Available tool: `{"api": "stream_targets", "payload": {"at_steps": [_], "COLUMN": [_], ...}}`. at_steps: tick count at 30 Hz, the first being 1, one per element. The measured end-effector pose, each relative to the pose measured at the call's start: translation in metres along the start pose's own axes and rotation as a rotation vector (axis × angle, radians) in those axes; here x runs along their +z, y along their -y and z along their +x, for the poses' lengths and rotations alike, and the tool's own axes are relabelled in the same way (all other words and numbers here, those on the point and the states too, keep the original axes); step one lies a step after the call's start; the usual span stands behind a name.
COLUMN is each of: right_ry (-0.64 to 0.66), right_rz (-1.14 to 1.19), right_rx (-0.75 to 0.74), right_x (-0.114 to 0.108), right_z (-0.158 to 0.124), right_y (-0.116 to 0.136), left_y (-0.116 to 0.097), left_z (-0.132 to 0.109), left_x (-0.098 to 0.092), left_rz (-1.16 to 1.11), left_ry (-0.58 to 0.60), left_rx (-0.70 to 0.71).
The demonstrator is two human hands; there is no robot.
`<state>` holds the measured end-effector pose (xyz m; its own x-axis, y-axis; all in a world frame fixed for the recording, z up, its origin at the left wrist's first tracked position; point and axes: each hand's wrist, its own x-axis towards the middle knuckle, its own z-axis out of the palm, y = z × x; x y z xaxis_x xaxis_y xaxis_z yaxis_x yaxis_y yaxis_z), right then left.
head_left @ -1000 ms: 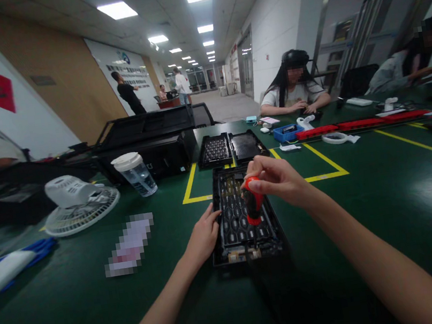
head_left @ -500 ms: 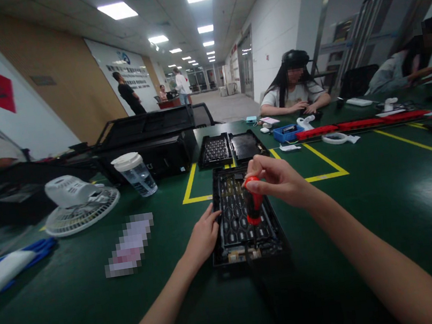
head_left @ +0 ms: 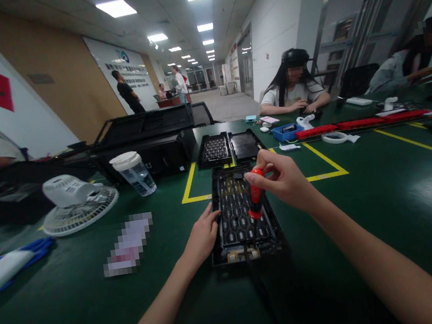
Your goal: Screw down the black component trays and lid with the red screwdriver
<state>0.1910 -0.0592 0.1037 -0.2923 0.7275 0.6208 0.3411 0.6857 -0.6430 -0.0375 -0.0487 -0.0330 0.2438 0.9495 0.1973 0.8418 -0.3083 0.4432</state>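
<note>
In front of me on the green table lies a black plastic case [head_left: 231,224], its inside filled with rows of rounded black cells. My left hand [head_left: 203,232] rests against the case's left rim, fingers stretched forward. Above the case's right side, my right hand [head_left: 281,176] pinches the top of a red and black screwdriver [head_left: 256,194]. The screwdriver stands nearly upright, leaning a little, its tip pointing down toward the lower right part of the case. What the tip touches is too dark to tell. A tan piece [head_left: 244,255] shows along the case's near end.
Beyond the case stand a second cell-filled black case [head_left: 214,148] and a black lid-like part [head_left: 246,144]. To the left are a lidded cup [head_left: 137,175], a white fan [head_left: 79,201] and a blurred-out flat item [head_left: 129,245]. A blue bin [head_left: 288,132] sits farther right, near a seated person.
My right hand has shifted slightly right and up with the screwdriver, which now leans more to the right at its top. The left hand stays on the rim.
</note>
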Motion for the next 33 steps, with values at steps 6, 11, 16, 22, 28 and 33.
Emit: {"api": "stream_targets", "payload": {"at_steps": [6,11,16,22,28,33], "right_ry": [-0.055,-0.123,-0.162,-0.194,-0.147,0.086], "right_rz": [-0.119,-0.223,-0.297,-0.247,0.033,0.616], "right_rx": [-0.002,-0.034,-0.119,-0.058,0.060,0.145], "right_x": [0.004,0.009,0.015,0.017,0.013,0.018], "right_z": [-0.004,-0.007,-0.011,-0.011,-0.008,-0.006], "right_y": [0.007,0.012,0.020,0.017,0.007,0.003], "left_y": [-0.002,-0.002,-0.001,-0.001,-0.001,-0.003], "left_z": [-0.001,-0.001,0.000,0.000,0.000,0.000], "left_x": [-0.002,-0.001,0.001,0.001,0.000,-0.001], "left_rz": [-0.011,-0.008,-0.002,-0.009,-0.009,-0.004], "left_ry": [0.010,0.009,-0.002,-0.018,-0.001,0.000], "left_rx": [-0.003,0.000,0.002,0.014,0.002,0.008]}}
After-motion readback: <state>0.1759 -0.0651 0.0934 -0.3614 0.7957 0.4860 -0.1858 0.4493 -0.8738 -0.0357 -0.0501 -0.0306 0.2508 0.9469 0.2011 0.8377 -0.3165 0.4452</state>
